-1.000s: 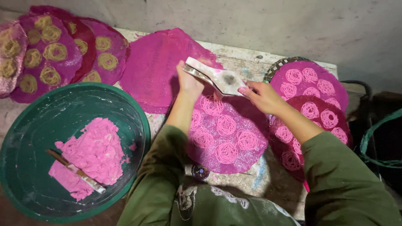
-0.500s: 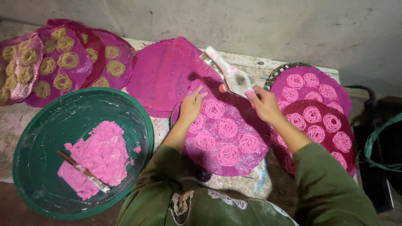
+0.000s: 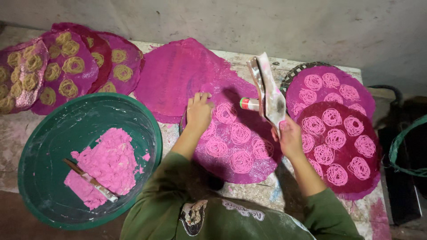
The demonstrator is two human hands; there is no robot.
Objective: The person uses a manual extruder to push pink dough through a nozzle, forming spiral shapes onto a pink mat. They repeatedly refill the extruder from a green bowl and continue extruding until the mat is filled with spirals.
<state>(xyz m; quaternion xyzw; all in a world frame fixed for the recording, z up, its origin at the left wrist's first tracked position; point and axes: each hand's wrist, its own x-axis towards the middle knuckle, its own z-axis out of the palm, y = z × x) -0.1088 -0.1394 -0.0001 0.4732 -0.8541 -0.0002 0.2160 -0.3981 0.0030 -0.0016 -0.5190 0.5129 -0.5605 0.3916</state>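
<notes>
since a second ago my left hand (image 3: 199, 112) has let go of the metal press (image 3: 268, 93) and now lies flat, fingers together, on the left edge of the purple mat (image 3: 235, 138) in the middle of the bench. my right hand (image 3: 290, 138) alone is clamped on the press, raised over the mat's right side (its red-capped end points left). that suggests this round of pink coils (image 3: 240, 161) is piped.

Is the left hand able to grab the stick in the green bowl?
Probably yes. The left hand rests on the pink mat beside the green bowl, holds nothing, and nothing lies between it and the stick.
</notes>
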